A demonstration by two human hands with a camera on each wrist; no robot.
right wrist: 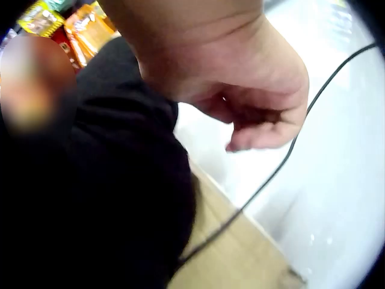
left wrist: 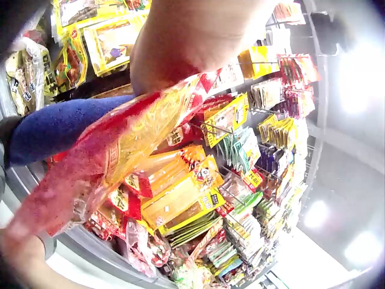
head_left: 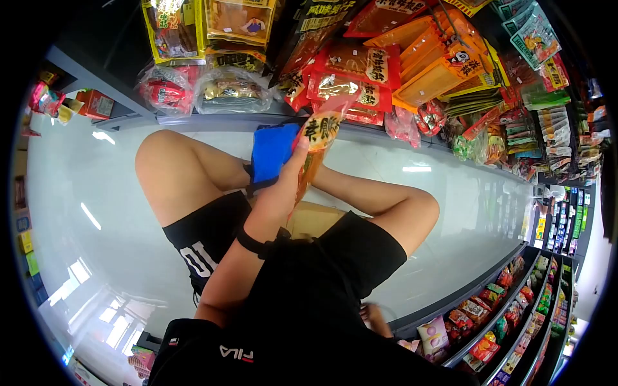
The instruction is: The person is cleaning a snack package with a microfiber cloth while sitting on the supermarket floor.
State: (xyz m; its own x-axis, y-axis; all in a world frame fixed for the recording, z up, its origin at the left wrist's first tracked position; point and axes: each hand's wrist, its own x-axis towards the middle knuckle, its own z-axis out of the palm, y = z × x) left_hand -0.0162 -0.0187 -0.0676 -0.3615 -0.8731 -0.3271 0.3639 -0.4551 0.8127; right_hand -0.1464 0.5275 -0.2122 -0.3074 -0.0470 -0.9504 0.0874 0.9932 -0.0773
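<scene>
In the head view my left hand (head_left: 293, 170) grips a snack packet (head_left: 317, 138) with red edges, a clear orange middle and dark lettering. It is held up over the crossed lower legs, in front of the shelf. The left wrist view shows the same long, crinkled packet (left wrist: 129, 141) slanting across, with most of the fingers hidden. A flat blue thing (head_left: 271, 151) sits beside the left hand. My right hand (right wrist: 240, 90) hangs low beside the black shorts, fingers loosely curled and nothing seen in them.
A low shelf (head_left: 238, 119) with hanging snack packets (head_left: 425, 77) runs along the front. Another shelf of packets (head_left: 489, 309) stands at the lower right. Cardboard (head_left: 315, 220) lies beneath the seated person. A black cable (right wrist: 264, 183) runs behind the right hand over the pale floor (head_left: 463, 219).
</scene>
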